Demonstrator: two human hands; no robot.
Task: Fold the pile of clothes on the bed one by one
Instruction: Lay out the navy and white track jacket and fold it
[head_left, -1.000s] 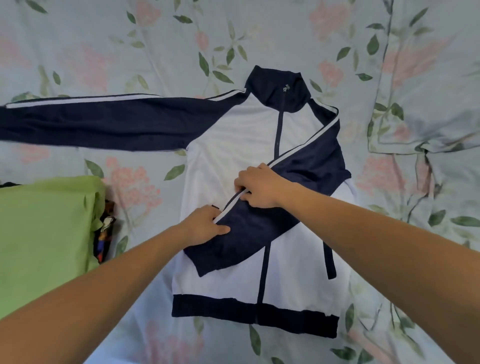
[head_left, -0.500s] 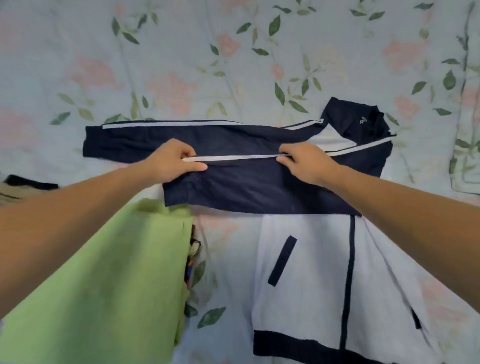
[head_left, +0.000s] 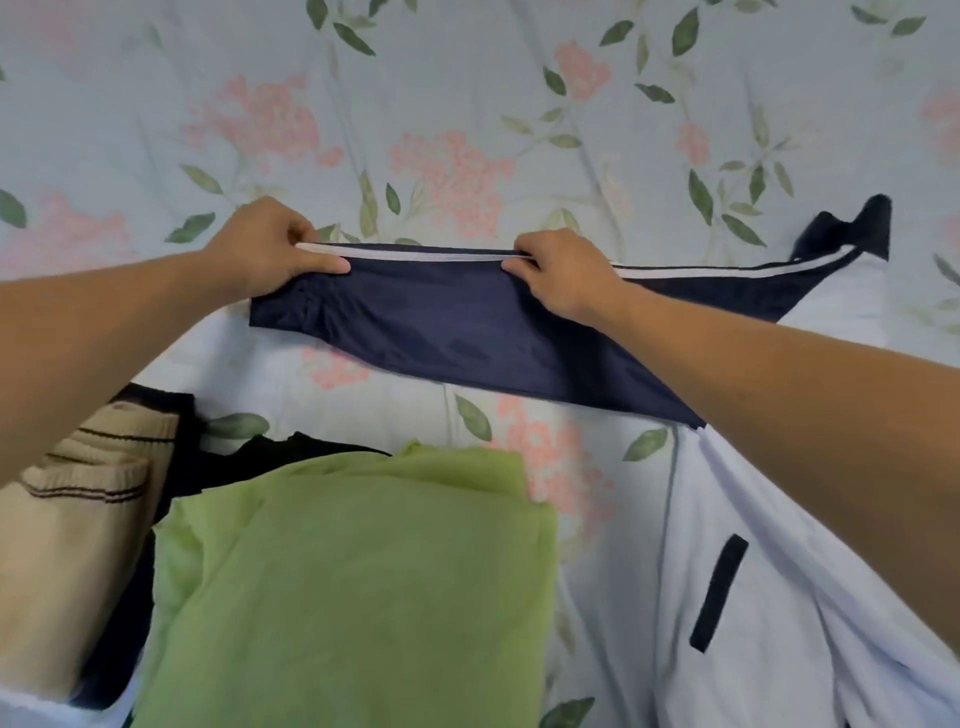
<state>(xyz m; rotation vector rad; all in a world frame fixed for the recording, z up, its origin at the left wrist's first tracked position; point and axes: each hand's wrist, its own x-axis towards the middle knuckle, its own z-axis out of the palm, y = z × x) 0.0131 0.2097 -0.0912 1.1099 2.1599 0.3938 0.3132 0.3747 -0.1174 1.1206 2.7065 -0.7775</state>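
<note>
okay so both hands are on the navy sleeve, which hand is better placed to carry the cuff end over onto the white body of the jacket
Left. The left hand pinches the navy sleeve at its free cuff end, so it can probably swing it across. The right hand grips mid-sleeve, nearer the white jacket body, better suited as the pivot.

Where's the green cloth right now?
The green cloth lies low in the head view, left of centre, between the beige garment and the white jacket, below the navy sleeve.

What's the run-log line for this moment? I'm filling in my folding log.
step: folding jacket sleeve | left hand: pinches striped edge | right hand: pinches striped edge | jacket body: flat on bed | beside: green garment
</note>
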